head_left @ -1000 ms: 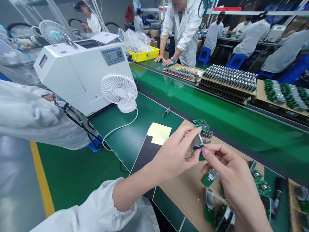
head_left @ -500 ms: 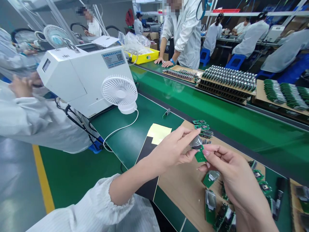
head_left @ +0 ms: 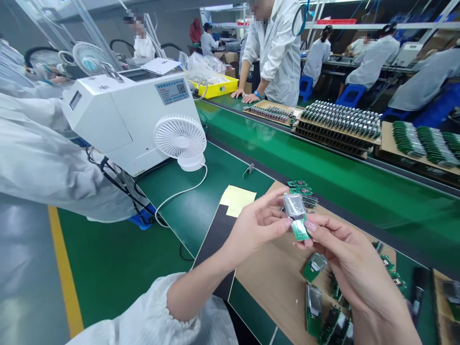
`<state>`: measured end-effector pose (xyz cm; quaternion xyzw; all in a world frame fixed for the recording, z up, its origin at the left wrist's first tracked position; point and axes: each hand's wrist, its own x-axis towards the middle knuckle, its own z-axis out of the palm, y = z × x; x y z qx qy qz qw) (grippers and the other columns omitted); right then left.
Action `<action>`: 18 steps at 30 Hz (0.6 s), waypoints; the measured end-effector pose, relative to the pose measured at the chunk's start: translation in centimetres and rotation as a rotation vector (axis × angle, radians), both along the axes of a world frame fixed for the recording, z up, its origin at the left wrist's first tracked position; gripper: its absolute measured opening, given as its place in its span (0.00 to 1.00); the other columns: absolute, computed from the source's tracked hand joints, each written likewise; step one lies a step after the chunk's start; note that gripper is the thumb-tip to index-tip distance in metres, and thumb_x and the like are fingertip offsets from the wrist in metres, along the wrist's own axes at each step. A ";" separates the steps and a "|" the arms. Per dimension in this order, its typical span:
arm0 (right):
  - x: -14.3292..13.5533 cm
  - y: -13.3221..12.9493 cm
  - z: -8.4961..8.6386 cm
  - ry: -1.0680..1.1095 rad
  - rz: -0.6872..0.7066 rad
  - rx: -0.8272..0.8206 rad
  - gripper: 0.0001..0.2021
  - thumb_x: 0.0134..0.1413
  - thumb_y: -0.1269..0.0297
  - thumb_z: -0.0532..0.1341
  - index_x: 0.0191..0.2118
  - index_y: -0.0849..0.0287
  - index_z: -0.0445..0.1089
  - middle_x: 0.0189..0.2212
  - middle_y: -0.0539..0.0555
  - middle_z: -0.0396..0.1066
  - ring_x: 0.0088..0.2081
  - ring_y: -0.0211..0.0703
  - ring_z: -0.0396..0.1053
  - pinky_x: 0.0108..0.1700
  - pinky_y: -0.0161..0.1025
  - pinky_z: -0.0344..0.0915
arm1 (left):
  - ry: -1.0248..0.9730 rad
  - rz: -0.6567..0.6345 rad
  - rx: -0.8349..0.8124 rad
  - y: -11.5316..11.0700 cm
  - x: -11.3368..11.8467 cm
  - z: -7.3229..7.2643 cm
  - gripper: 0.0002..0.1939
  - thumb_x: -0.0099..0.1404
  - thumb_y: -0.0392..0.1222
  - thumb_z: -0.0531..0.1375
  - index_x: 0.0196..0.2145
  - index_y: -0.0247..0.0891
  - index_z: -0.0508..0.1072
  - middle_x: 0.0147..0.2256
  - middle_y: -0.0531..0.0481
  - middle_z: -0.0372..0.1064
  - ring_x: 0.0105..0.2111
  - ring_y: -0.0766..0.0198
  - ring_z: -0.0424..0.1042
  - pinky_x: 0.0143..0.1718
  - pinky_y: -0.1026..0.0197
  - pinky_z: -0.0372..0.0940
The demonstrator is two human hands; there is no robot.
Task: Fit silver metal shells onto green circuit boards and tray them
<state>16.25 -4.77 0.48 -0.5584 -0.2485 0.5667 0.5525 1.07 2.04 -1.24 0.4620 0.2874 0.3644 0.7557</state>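
Between my two hands is a small green circuit board (head_left: pixel 300 230) with a grey, shiny display screen (head_left: pixel 294 205) at its upper end. My left hand (head_left: pixel 264 218) pinches its left side, thumb near where screen and board meet. My right hand (head_left: pixel 341 249) grips the board's right edge between thumb and fingers. Below them lies a brown cardboard sheet (head_left: pixel 273 282). On it, close to my right hand, rest more boards with screens (head_left: pixel 314 306), and several boards (head_left: pixel 301 190) are stacked at its far edge.
A white desk fan (head_left: pixel 181 139) stands beside a white machine (head_left: pixel 132 124) at the left. Yellow paper (head_left: pixel 239 200) lies near my left forearm. One board (head_left: pixel 248 170) sits alone on the green table. Across the green belt (head_left: pixel 287 148) are loaded board trays (head_left: pixel 341 117) and a standing person (head_left: pixel 275 52).
My left fingers have shifted off the screen's face, and the board has tilted so the screen now faces me. Both hands keep hold of it.
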 end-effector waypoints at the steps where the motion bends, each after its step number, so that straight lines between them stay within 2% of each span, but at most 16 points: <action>1: 0.0 -0.1 -0.1 -0.019 0.004 0.010 0.14 0.40 0.56 0.74 0.33 0.59 0.80 0.27 0.53 0.77 0.25 0.34 0.72 0.33 0.29 0.72 | -0.009 -0.017 -0.046 -0.2 0.2 -0.1 0.28 0.57 0.38 0.67 0.55 0.43 0.70 0.43 0.49 0.73 0.37 0.69 0.71 0.40 0.65 0.66; 4: 0.0 -0.2 -0.2 -0.113 0.033 0.041 0.14 0.43 0.56 0.73 0.34 0.60 0.79 0.31 0.55 0.78 0.28 0.37 0.73 0.34 0.32 0.73 | -0.076 -0.050 -0.141 -0.3 0.4 -0.6 0.23 0.58 0.37 0.66 0.52 0.40 0.73 0.32 0.52 0.73 0.31 0.71 0.69 0.37 0.66 0.64; 6: 0.3 -0.3 -0.3 -0.185 0.045 0.049 0.14 0.44 0.55 0.72 0.34 0.60 0.79 0.33 0.57 0.79 0.28 0.38 0.73 0.34 0.33 0.74 | -0.132 -0.078 -0.182 -0.2 0.3 -0.8 0.20 0.58 0.35 0.65 0.49 0.38 0.75 0.30 0.52 0.72 0.30 0.71 0.68 0.38 0.65 0.63; 8: 0.5 -0.3 -0.5 -0.228 0.060 0.050 0.15 0.45 0.53 0.71 0.35 0.60 0.79 0.36 0.58 0.79 0.28 0.38 0.74 0.34 0.35 0.74 | -0.171 -0.104 -0.200 -0.2 0.1 -1.0 0.19 0.58 0.33 0.64 0.48 0.39 0.76 0.32 0.51 0.73 0.33 0.70 0.69 0.40 0.66 0.63; 12: 0.3 0.1 -1.3 -0.247 0.106 0.054 0.17 0.46 0.52 0.70 0.37 0.60 0.78 0.39 0.59 0.78 0.30 0.41 0.75 0.38 0.40 0.76 | -0.174 -0.091 -0.148 -0.9 -0.4 -1.0 0.18 0.62 0.37 0.61 0.51 0.42 0.74 0.46 0.47 0.74 0.45 0.65 0.71 0.51 0.61 0.63; 15: -0.3 0.5 -1.7 -0.289 0.157 0.040 0.18 0.47 0.52 0.68 0.38 0.61 0.78 0.36 0.58 0.79 0.32 0.44 0.76 0.38 0.41 0.76 | 0.036 0.052 -0.059 -1.1 -0.6 -1.1 0.17 0.62 0.44 0.62 0.49 0.41 0.75 0.46 0.48 0.75 0.47 0.63 0.71 0.53 0.60 0.62; 18: -0.6 0.7 -1.8 -0.452 0.112 -0.013 0.21 0.49 0.50 0.64 0.43 0.61 0.77 0.34 0.57 0.79 0.34 0.47 0.77 0.38 0.43 0.76 | 0.422 0.162 0.179 0.5 -0.8 -2.2 0.19 0.63 0.48 0.61 0.51 0.42 0.73 0.46 0.49 0.76 0.45 0.62 0.73 0.49 0.61 0.66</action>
